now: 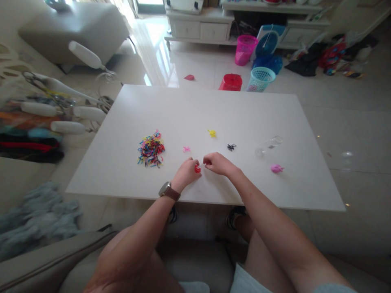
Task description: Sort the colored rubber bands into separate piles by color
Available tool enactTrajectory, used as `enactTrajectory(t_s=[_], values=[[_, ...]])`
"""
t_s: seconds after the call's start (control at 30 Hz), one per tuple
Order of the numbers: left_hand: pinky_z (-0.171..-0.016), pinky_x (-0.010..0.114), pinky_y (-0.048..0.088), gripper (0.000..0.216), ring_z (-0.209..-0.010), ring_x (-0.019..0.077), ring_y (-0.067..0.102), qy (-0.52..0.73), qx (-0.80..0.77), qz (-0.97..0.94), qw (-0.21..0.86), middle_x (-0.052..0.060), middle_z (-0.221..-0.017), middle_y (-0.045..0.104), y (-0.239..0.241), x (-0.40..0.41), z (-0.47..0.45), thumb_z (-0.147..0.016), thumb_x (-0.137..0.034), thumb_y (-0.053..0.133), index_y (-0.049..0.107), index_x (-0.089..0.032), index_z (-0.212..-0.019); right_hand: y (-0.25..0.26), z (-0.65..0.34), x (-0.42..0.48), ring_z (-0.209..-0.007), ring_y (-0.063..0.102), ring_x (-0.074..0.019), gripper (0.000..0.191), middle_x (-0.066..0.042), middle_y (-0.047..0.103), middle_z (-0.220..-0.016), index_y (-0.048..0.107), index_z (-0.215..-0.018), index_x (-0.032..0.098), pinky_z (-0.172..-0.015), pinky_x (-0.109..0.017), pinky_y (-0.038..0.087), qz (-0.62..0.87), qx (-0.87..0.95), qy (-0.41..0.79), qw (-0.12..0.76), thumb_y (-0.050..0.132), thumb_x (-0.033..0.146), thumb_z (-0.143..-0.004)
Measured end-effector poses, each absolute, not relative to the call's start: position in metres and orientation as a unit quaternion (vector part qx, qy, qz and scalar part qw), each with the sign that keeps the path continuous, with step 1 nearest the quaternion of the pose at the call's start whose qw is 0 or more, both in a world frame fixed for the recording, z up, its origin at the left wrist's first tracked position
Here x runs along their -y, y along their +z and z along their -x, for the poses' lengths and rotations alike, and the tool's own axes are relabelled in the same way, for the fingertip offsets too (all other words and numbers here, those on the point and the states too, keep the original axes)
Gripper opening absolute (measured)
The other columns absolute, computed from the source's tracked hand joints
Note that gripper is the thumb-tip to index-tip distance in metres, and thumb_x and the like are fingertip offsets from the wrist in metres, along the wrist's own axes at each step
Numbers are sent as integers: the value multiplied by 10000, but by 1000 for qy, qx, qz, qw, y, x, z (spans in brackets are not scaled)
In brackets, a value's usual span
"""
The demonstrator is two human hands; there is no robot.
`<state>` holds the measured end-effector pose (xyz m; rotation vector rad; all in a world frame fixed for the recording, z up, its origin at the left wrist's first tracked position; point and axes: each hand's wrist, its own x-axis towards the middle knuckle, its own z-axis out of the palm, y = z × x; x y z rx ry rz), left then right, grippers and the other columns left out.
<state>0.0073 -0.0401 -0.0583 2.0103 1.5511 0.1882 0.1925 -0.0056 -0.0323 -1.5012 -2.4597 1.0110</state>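
Note:
My left hand (187, 171), with a watch (166, 189) on its wrist, is closed around a small bunch of red rubber bands (198, 168) low over the white table. Just right of it, my right hand (217, 163) has its fingers pinched together; what they hold is too small to make out. A mixed heap of coloured rubber bands (150, 149) lies to the left. Beyond my hands are small piles of pink bands (186, 149), yellow bands (212, 133) and black bands (231, 147).
On the right of the table (171, 110), a clear plastic container (269, 146) lies on its side near a pink object (277, 168). A white multi-armed stand (85, 55) is at the left edge. Red (231, 82) and light-blue (261, 79) bins stand beyond the far edge.

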Motion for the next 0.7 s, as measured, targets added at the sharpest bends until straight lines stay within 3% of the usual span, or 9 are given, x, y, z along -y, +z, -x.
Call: enactTrajectory(t_s=[0.23, 0.43, 0.57, 0.7], values=[[-839, 319, 512, 94, -867, 203, 622, 73, -560, -776, 282, 84, -967, 624, -63, 46, -12, -827, -116, 632, 681, -162, -894, -28, -192, 7, -782, 647, -143, 174, -48, 759, -874, 769, -917, 169, -717, -223, 430, 491, 805, 331, 39, 636, 90, -836], [-824, 317, 509, 125, -849, 200, 624, 62, -547, -782, 293, 87, -936, 630, -57, 47, -14, -842, -90, 575, 672, -169, -844, -29, -193, 7, -766, 640, -149, 171, -52, 756, -851, 770, -899, 168, -709, -231, 426, 490, 804, 334, 40, 633, 90, -832], [-838, 316, 516, 204, -889, 206, 642, 67, -544, -779, 304, 83, -989, 637, -50, 50, -15, -785, -91, 651, 700, -176, -965, -31, -195, 6, -749, 632, -147, 174, -48, 751, -837, 766, -876, 173, -692, -232, 418, 487, 806, 333, 41, 628, 82, -821], [-819, 314, 530, 409, -886, 202, 655, 117, -546, -757, 339, 78, -1057, 660, -47, 38, 0, -698, -243, 826, 691, -188, -1080, -32, -195, 5, -732, 629, -139, 151, -46, 744, -823, 764, -881, 167, -687, -226, 419, 486, 802, 343, 47, 642, 97, -825]])
